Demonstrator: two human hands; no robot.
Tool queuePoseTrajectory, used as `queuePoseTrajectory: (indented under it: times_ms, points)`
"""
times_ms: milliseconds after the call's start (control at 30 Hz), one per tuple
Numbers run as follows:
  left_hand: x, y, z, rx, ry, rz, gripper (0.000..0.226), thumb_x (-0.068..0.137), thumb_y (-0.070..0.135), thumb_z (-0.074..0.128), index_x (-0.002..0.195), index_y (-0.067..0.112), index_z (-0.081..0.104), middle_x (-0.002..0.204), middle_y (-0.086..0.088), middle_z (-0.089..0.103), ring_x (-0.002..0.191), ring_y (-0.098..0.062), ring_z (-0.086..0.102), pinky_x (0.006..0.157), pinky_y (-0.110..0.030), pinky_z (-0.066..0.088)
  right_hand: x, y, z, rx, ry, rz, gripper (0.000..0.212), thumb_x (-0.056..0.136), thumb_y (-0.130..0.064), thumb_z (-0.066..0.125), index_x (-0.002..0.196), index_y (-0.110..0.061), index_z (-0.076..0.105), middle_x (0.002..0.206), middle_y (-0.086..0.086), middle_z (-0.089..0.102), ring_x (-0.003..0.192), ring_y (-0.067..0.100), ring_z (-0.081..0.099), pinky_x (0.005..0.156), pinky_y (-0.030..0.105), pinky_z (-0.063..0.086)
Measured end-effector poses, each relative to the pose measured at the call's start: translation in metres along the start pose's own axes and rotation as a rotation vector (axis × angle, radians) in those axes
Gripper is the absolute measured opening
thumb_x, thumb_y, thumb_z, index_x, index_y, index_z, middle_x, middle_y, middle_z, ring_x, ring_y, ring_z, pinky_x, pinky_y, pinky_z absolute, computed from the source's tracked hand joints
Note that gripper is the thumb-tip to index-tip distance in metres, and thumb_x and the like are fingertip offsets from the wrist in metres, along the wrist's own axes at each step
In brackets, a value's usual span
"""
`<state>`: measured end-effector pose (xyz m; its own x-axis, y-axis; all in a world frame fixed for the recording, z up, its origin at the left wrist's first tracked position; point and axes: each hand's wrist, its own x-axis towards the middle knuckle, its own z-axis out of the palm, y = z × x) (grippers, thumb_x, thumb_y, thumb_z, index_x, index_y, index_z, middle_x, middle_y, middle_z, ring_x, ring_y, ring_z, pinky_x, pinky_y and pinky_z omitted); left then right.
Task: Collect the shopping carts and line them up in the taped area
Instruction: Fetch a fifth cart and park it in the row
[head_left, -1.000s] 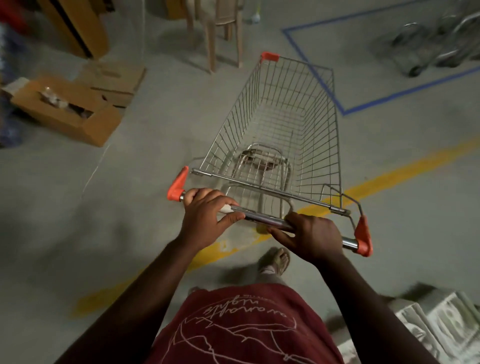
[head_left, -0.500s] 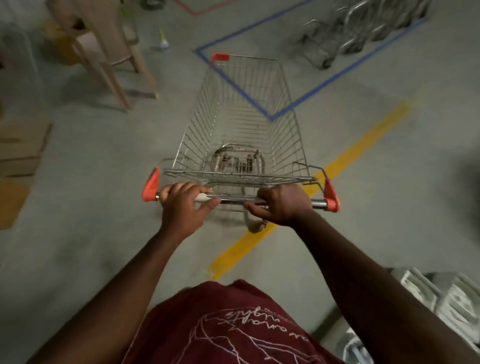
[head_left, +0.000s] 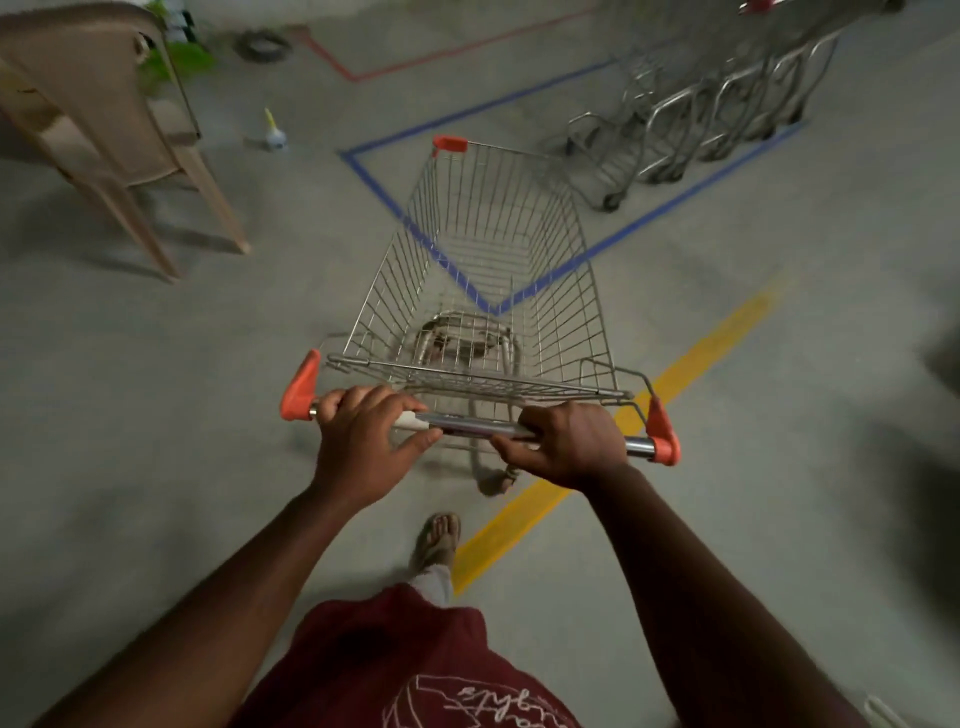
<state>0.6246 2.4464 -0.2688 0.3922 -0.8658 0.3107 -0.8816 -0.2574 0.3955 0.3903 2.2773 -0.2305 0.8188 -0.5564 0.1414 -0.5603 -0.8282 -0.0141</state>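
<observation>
An empty wire shopping cart (head_left: 566, 291) with orange corner caps stands straight ahead of me. My left hand (head_left: 363, 441) grips the left part of its chrome handle bar (head_left: 478, 427), and my right hand (head_left: 569, 447) grips the right part. The cart's basket overlaps the near corner of the blue taped area (head_left: 670, 200) on the floor. Inside that area, at the upper right, a row of nested carts (head_left: 727, 98) is parked.
A beige plastic chair (head_left: 104, 135) stands at the upper left, with a small bottle (head_left: 274, 136) on the floor beside it. A yellow floor line (head_left: 691, 358) runs diagonally under the cart's rear. Red tape (head_left: 415, 65) marks the floor farther back.
The cart has turned and rolled forward toward the blue tape, its basket now over the tape's corner. The cardboard boxes have left the view, and the nested carts appear closer.
</observation>
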Motion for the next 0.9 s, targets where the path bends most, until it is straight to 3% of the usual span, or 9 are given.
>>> queuePoseTrajectory:
  times_ms: [267, 467, 667, 800, 900]
  points:
    - [0.145, 0.064, 0.077, 0.008, 0.005, -0.036, 0.039, 0.085, 0.069, 0.064, 0.101, 0.034, 0.072, 0.098, 0.014, 0.067, 0.099, -0.018, 0.059, 0.091, -0.042, 0.032, 0.097, 0.16, 0.011, 0.053, -0.077, 0.01, 0.07, 0.084, -0.089, 0.042, 0.072, -0.022, 0.059, 0.053, -0.003, 0.054, 0.051, 0.023, 0.058, 0.05, 0.03, 0.047]
    - [0.248, 0.115, 0.144, 0.039, 0.028, -0.032, 0.033, 0.09, 0.062, 0.064, 0.108, 0.035, 0.07, 0.102, 0.014, 0.066, 0.101, -0.019, 0.059, 0.091, -0.041, 0.03, 0.164, 0.294, 0.019, 0.107, 0.017, -0.083, 0.066, 0.092, -0.081, 0.043, 0.072, -0.021, 0.06, 0.053, -0.003, 0.051, 0.05, 0.024, 0.057, 0.047, 0.032, 0.043]
    - [0.351, 0.175, 0.21, 0.13, 0.087, -0.073, 0.035, 0.093, 0.06, 0.057, 0.11, 0.033, 0.071, 0.106, 0.013, 0.068, 0.105, -0.022, 0.061, 0.092, -0.044, 0.033, 0.236, 0.436, 0.032, 0.217, 0.12, -0.279, 0.051, 0.101, -0.064, 0.039, 0.086, -0.025, 0.068, 0.064, -0.003, 0.063, 0.058, 0.024, 0.064, 0.048, 0.032, 0.043]
    - [0.42, 0.213, 0.24, 0.097, 0.065, -0.181, 0.038, 0.09, 0.062, 0.056, 0.112, 0.035, 0.071, 0.109, 0.014, 0.069, 0.11, -0.019, 0.061, 0.095, -0.04, 0.029, 0.291, 0.504, 0.034, 0.098, 0.115, -0.153, 0.07, 0.104, -0.068, 0.022, 0.078, -0.023, 0.069, 0.064, -0.001, 0.065, 0.058, 0.027, 0.065, 0.051, 0.029, 0.038]
    - [0.473, 0.235, 0.267, 0.093, 0.039, -0.228, 0.039, 0.089, 0.063, 0.056, 0.11, 0.034, 0.072, 0.107, 0.014, 0.07, 0.109, -0.019, 0.062, 0.094, -0.038, 0.028, 0.331, 0.56, 0.038, 0.078, 0.077, -0.13, 0.064, 0.104, -0.064, 0.028, 0.076, -0.022, 0.067, 0.071, 0.0, 0.068, 0.065, 0.03, 0.067, 0.059, 0.033, 0.039]
